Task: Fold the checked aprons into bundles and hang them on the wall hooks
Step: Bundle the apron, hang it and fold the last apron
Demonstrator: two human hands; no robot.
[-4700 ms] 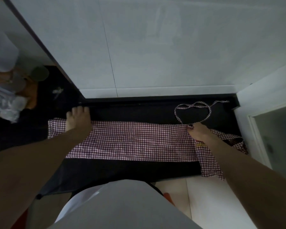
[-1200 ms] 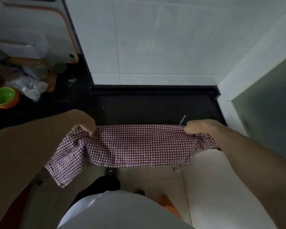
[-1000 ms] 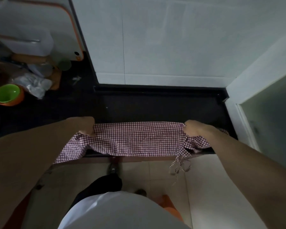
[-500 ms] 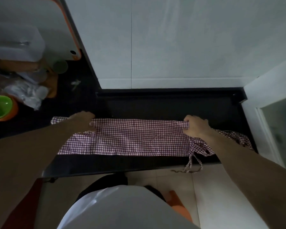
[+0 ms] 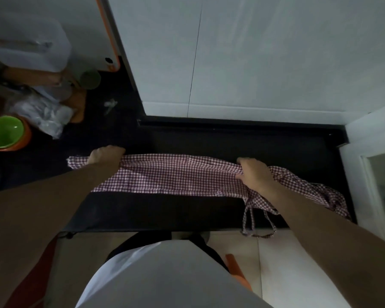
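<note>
Checked apron (image 5: 176, 176) is lying as a long folded band across the dark surface (image 5: 165, 210), running left to right. Left hand (image 5: 105, 155) is gripping the band's far edge near its left end, fingers curled into the cloth. Right hand (image 5: 253, 174) is pinching bunched fabric near the right end. Apron ties (image 5: 251, 221) are dangling over the near edge. A green bowl (image 5: 5, 132) is sitting far left.

The apron (image 5: 178, 175) lies folded lengthwise across the counter (image 5: 165, 212) before me. My left hand (image 5: 105, 155) grips its ten o'clock end, my right hand (image 5: 255, 174) its two o'clock end. Its ties (image 5: 251, 221) hang over the near edge. A bowl (image 5: 6, 132) sits at nine o'clock.
</note>
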